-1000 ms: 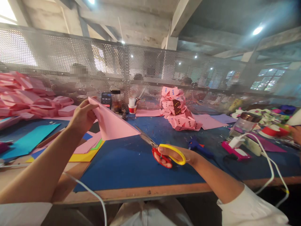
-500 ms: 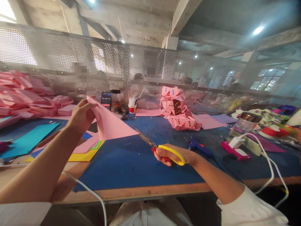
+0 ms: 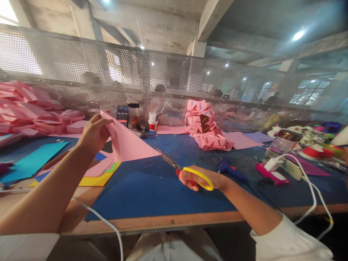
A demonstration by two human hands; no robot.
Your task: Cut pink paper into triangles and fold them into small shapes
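Pinched in my left hand (image 3: 95, 132) is a sheet of pink paper (image 3: 129, 143), raised above the table and hanging as a slanted triangle. Its pointed corner reaches right, close to the blade tips of the scissors (image 3: 170, 159). My right hand (image 3: 194, 179) grips these scissors by their red and yellow handles, over the blue mat. The blades point up and left toward the paper's corner; whether they touch it I cannot tell. Under my left forearm lie coloured sheets, among them a yellow sheet (image 3: 99, 178) and a turquoise sheet (image 3: 35, 159).
Folded pink paper pieces (image 3: 35, 112) are heaped at the left. Pink dotted paper dice (image 3: 203, 125) stand stacked at the back. A blue glue gun (image 3: 231, 170), a pink power strip (image 3: 273, 175) and a glass jar (image 3: 284, 143) are on the right. A perforated metal screen (image 3: 168, 79) runs behind.
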